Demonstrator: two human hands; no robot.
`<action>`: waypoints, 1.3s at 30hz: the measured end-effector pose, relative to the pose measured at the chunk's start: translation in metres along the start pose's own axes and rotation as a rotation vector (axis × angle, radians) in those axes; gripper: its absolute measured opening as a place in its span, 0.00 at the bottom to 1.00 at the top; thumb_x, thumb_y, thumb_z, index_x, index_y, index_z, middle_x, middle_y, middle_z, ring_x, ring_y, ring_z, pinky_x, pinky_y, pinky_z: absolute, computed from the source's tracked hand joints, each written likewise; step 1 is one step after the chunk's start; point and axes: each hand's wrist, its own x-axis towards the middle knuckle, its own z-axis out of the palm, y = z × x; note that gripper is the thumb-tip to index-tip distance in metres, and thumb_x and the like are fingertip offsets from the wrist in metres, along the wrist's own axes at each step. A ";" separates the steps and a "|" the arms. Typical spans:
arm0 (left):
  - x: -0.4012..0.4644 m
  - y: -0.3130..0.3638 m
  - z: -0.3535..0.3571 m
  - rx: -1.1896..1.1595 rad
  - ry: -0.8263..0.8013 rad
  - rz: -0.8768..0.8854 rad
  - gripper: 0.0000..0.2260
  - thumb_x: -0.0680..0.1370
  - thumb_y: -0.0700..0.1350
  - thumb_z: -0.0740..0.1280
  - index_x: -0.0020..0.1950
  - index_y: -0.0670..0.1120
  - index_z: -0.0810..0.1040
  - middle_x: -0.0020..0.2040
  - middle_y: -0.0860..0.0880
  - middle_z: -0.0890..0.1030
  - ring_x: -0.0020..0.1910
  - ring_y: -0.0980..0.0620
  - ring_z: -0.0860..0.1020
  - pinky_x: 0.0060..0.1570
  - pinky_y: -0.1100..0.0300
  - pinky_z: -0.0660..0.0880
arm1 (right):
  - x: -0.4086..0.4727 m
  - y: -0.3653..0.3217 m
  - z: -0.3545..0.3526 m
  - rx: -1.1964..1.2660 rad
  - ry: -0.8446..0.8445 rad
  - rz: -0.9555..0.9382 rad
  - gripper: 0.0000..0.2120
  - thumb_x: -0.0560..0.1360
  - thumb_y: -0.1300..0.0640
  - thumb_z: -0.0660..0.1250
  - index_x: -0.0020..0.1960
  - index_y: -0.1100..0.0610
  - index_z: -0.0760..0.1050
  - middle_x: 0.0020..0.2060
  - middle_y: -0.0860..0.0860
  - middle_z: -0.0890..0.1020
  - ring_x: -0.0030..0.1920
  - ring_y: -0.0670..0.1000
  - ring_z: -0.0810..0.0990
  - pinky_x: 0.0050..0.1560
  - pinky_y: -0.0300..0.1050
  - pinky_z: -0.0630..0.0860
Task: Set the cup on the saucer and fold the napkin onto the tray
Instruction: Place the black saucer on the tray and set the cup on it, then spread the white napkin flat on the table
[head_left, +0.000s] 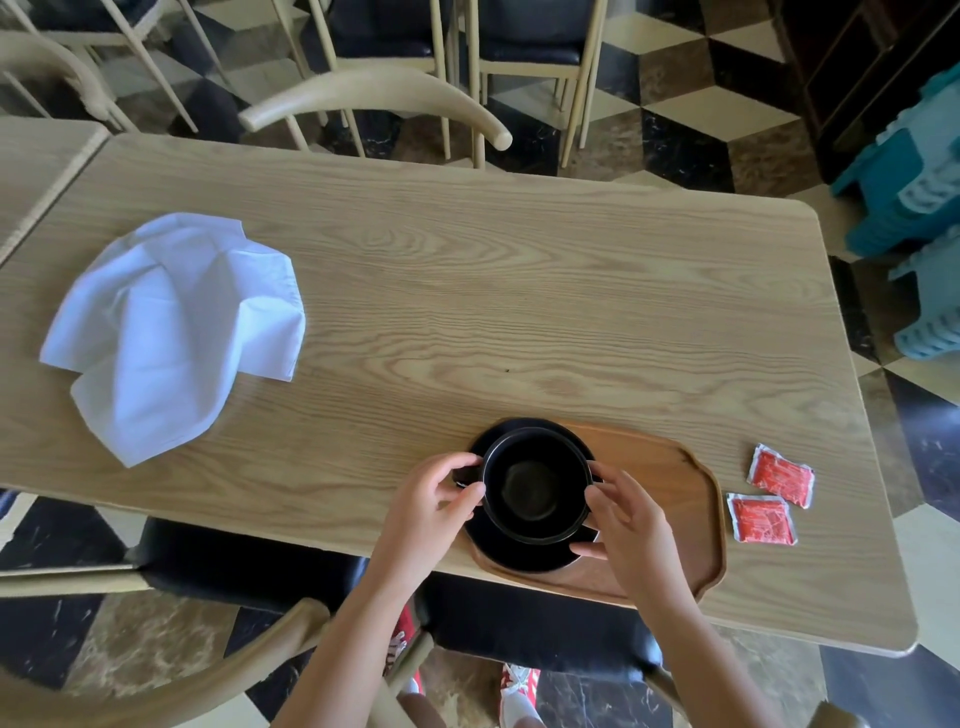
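A black cup (535, 486) stands upright on a black saucer (524, 553), which rests on the left end of a brown wooden tray (670, 488) near the table's front edge. My left hand (434, 506) pinches the cup's handle on its left side. My right hand (621, 522) lies against the cup's right side, fingers spread and touching the cup and the saucer rim. A white cloth napkin (171, 327) lies loosely crumpled on the table at the far left, well apart from the tray.
Two red sachets (771, 496) lie on the wooden table (467, 291) right of the tray. Pale wooden chairs (379, 98) stand at the far side, one with a dark seat at the near side. Blue plastic stools (919, 208) are stacked at the right.
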 end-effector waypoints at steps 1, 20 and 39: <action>0.000 0.001 0.000 0.005 -0.002 -0.001 0.11 0.75 0.40 0.68 0.56 0.50 0.77 0.54 0.46 0.81 0.43 0.59 0.82 0.44 0.65 0.79 | 0.000 -0.001 0.000 -0.011 0.000 0.002 0.14 0.77 0.57 0.63 0.52 0.37 0.76 0.46 0.44 0.81 0.43 0.41 0.83 0.32 0.42 0.81; -0.026 0.042 -0.032 0.665 0.194 0.259 0.06 0.76 0.47 0.64 0.51 0.49 0.77 0.41 0.56 0.78 0.39 0.57 0.77 0.39 0.60 0.77 | -0.016 -0.078 0.017 -0.876 0.003 -0.482 0.11 0.77 0.51 0.59 0.56 0.52 0.75 0.53 0.49 0.77 0.54 0.51 0.74 0.43 0.42 0.73; -0.137 -0.031 -0.290 1.010 0.345 0.325 0.02 0.68 0.41 0.70 0.37 0.44 0.78 0.33 0.48 0.80 0.31 0.47 0.78 0.33 0.57 0.75 | -0.122 -0.111 0.272 -1.215 -0.124 -0.702 0.15 0.76 0.55 0.56 0.62 0.53 0.69 0.59 0.51 0.74 0.59 0.54 0.72 0.56 0.47 0.68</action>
